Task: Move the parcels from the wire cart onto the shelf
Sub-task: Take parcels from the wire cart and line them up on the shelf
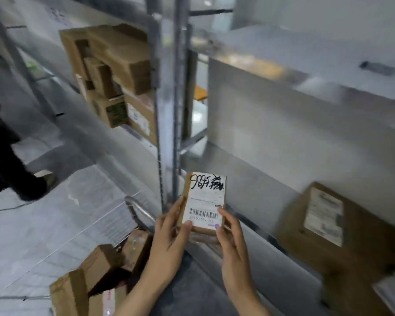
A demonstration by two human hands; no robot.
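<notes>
Cardboard parcel [205, 197] gripped by left hand [167, 242] and right hand [232, 245], label up, likely for reading. Just beyond lies the shelf [244, 172].

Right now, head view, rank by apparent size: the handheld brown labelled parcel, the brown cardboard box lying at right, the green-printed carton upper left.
1. brown cardboard box at right
2. handheld brown labelled parcel
3. green-printed carton; it sits farther off, so true size is unsure
</notes>
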